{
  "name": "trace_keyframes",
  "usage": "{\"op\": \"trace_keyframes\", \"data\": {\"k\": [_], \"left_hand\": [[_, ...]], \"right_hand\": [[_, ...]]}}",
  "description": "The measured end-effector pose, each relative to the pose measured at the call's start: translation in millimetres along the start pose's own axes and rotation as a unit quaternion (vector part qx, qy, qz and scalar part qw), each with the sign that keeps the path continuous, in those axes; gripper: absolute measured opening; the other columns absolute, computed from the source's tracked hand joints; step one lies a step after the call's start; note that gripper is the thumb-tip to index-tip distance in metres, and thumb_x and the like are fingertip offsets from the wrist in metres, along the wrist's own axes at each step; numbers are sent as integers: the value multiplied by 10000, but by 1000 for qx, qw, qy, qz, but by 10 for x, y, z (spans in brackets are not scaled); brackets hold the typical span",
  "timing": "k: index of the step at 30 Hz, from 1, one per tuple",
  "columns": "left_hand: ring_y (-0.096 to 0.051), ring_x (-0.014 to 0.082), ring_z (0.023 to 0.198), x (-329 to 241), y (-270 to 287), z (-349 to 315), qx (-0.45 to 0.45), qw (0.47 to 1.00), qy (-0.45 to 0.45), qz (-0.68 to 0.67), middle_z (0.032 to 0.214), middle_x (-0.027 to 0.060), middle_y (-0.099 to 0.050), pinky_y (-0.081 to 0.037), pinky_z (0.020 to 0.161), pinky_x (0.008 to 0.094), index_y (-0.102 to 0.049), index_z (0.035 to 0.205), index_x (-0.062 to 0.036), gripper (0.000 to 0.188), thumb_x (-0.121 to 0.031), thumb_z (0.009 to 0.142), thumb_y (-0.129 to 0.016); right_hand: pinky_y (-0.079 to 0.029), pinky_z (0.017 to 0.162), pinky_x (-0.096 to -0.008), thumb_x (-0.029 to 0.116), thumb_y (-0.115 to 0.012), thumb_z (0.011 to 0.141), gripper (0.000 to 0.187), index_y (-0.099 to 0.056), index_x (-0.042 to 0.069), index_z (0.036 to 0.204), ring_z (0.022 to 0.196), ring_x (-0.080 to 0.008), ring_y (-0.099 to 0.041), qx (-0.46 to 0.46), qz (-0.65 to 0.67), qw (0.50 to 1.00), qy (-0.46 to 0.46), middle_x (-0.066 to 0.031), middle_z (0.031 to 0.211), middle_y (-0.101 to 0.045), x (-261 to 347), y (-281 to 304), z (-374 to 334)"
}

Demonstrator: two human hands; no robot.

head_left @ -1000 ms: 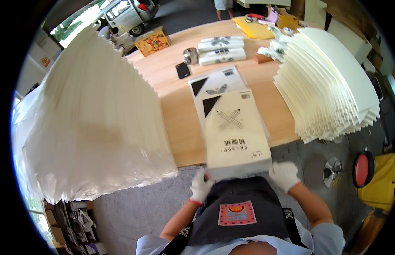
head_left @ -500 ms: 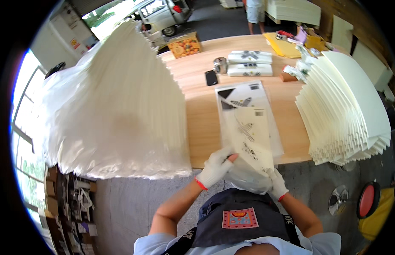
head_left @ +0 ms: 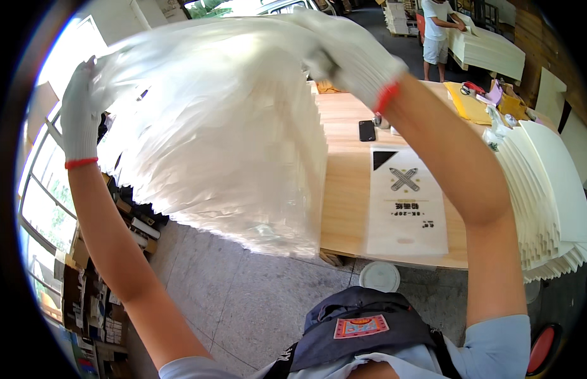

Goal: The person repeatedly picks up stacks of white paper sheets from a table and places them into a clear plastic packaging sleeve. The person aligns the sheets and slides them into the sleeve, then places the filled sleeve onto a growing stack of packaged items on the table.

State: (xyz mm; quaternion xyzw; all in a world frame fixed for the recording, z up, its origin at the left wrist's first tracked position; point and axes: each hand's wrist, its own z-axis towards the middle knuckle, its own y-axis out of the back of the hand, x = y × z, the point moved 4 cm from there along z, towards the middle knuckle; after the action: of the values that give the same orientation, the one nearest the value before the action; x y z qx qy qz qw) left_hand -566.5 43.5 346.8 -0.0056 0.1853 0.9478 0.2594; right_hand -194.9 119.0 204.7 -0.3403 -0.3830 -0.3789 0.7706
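Note:
A tall stack of clear plastic bags holding pale sheets (head_left: 243,158) stands on the left of the table. Above its top, a clear plastic bag (head_left: 198,38) stretches between my two raised hands, smeared by motion. My left hand (head_left: 80,120), in a white knit glove with a red cuff, is closed on the bag's left edge. My right hand (head_left: 353,57), gloved alike and blurred, grips the bag's right end, the thumb below. A printed clear bag (head_left: 407,202) with a crossed-pencils picture lies flat on the table, right of the stack.
A black phone (head_left: 367,131) lies beyond the printed bag. White folded sheets (head_left: 540,196) are piled at the table's right, near a yellow envelope (head_left: 467,104). A white round lid or stool top (head_left: 379,276) is below the table edge. Another person (head_left: 436,31) stands by a far paper stack.
Both hands have risen from the table's front edge to above the left stack, carrying the bag. Only one printed bag now lies where they worked. The view has turned left.

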Motion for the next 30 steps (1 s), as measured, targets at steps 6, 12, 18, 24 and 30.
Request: {"op": "trace_keyframes", "data": {"k": [6, 12, 18, 24, 30], "left_hand": [[-535, 217, 1074, 1163, -419, -1045, 103, 953, 255, -130, 1195, 144, -557, -387, 967, 310, -501, 1255, 8, 378, -193, 950, -401], [-477, 274, 1127, 863, -1045, -4630, -2, 891, 435, -131, 1241, 161, -474, -414, 939, 390, -417, 1297, -8, 478, -353, 967, -386], [-594, 293, 710, -1911, -2919, -5640, 472, 834, 72, -277, 774, 104, -608, -479, 641, 376, -607, 844, -113, 101, -180, 785, -653], [-596, 276, 854, -2902, -4215, -5163, 548, 796, -31, -255, 891, 94, -619, -457, 751, 393, -651, 872, -116, 178, -258, 765, -655], [-605, 276, 903, -2662, -4779, -5198, 678, 654, 9, -335, 958, 79, -644, -457, 796, 359, -701, 852, -118, 179, -200, 778, -561]], "right_hand": [[-264, 349, -176, 418, -533, 885, 346, -587, 85, 808, 390, -38, -389, 28, -247, 963, -104, 29, 571, -501, 15, -176, 139], [-329, 360, -189, 390, -515, 905, 354, -574, 56, 806, 406, -27, -427, -48, -143, 975, -164, 19, 557, -513, -414, 559, -1252], [-343, 378, -205, 291, -520, 908, 257, -568, 52, 828, 415, -79, -454, -332, -1, 898, -289, -9, 598, -527, -1584, 1567, -3159], [-333, 387, -230, 297, -555, 890, 252, -559, 47, 854, 424, -102, -428, -474, 73, 818, -317, -41, 614, -525, -1984, 1411, -4355], [-366, 407, -236, 297, -593, 854, 261, -575, 37, 870, 442, -106, -454, -440, 171, 813, -341, -59, 642, -550, -2272, 1407, -4464]]}}
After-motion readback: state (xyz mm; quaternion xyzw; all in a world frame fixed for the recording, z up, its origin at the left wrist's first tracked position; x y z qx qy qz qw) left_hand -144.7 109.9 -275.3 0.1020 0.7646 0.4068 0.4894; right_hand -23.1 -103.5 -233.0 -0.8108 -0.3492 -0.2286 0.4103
